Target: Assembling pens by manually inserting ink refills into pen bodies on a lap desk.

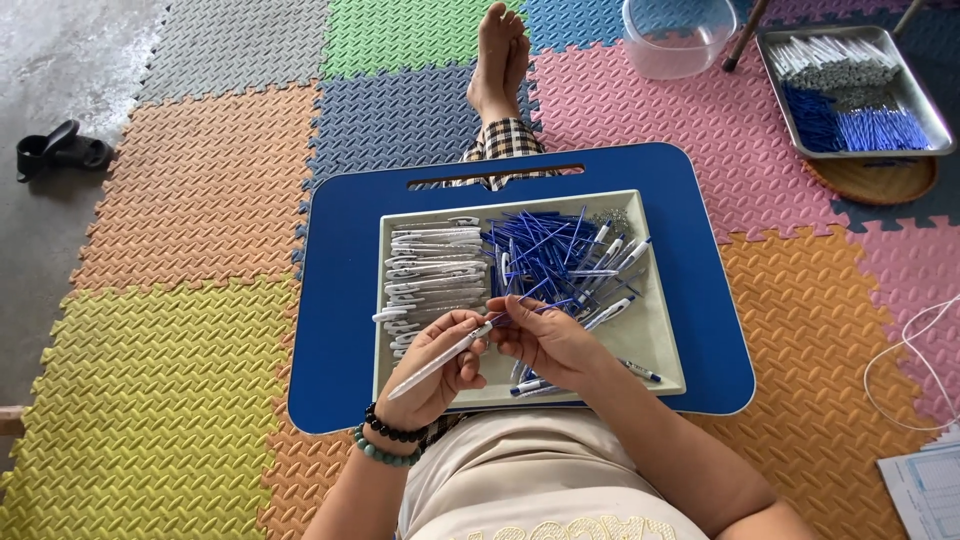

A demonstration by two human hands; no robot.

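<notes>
My fingers [470,330] pinch a white pen barrel [440,362] over the grey tray [655,340] on my blue tabletop [340,300]; coloured foam floor mats [200,190] surround me.

a home floor used for piecework assembly: bright interlocking foam mats [200,190] cover a bare concrete floor [60,60], sandals [60,150] lie at the edge, and a blue lap desk [340,300] carries a tray [650,350] of pen parts; a metal tray [925,100] holds more.
</notes>
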